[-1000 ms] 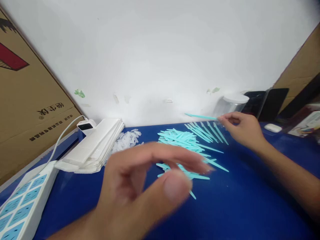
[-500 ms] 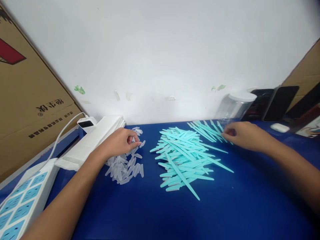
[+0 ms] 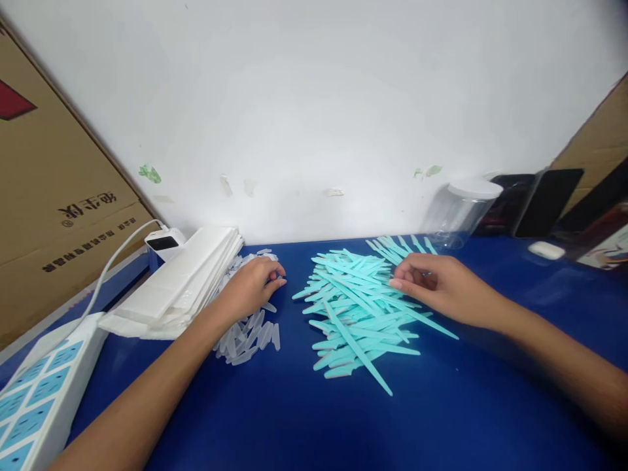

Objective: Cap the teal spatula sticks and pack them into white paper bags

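A heap of turquoise eyebrow razors lies in the middle of the blue table. Over its right edge is my right hand, fingers curled and thumb tip against the heap; whatever it grips is hidden. Behind that hand, more turquoise razors lie side by side in a loose row. On the left spreads a pile of small translucent caps. My left hand is above this pile, thumb and forefinger brought together in a pinch. I cannot make out what sits between those fingertips.
White flat sleeves are stacked on the left, near a white device with a dark screen and a power strip. At the back right stand a clear lidded jar, a dark phone and a small white case.
My right hand has moved left from the row of razors to the heap. My left hand has shifted slightly right, and the cap seen at its fingertips no longer shows. The view has turned slightly.
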The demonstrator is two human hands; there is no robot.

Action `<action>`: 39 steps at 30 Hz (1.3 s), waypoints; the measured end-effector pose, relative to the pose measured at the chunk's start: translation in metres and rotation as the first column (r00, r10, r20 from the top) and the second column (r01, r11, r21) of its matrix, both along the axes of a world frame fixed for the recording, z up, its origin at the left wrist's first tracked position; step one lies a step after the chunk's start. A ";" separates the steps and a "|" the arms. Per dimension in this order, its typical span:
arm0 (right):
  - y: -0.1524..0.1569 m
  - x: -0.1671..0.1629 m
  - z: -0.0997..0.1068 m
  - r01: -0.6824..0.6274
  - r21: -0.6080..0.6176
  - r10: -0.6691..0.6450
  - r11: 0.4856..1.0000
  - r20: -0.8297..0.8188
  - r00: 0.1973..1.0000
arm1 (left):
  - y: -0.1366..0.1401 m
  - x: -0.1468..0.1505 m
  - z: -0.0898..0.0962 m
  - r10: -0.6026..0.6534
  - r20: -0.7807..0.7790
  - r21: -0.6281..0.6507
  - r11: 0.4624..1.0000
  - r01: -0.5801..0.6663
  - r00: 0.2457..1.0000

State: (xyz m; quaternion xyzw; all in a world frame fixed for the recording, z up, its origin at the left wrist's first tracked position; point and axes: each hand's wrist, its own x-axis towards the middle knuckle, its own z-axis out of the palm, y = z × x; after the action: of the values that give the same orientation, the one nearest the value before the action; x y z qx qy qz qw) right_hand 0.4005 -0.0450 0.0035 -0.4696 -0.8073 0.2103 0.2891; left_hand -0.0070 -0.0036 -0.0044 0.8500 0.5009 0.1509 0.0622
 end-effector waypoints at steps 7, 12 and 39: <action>0.004 0.002 -0.003 0.046 0.113 -0.055 0.993 0.073 0.996 | 0.001 -0.006 -0.013 -0.053 -0.013 0.060 0.997 0.054 0.999; 0.013 0.032 0.014 0.053 0.020 -0.056 0.998 0.235 0.970 | 0.001 -0.009 -0.018 -0.080 -0.066 0.077 0.993 0.085 0.995; -0.025 -0.017 0.023 -0.043 -0.034 0.036 0.998 -0.191 0.981 | -0.055 0.066 0.021 0.222 0.856 -0.313 0.941 0.128 0.467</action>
State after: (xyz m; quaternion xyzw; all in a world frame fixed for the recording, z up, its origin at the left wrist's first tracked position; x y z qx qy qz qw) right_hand 0.3833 -0.0703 0.0267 -0.4365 -0.7811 0.2751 0.3516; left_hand 0.0588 -0.0587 0.0166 0.6110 0.4378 0.4819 0.4503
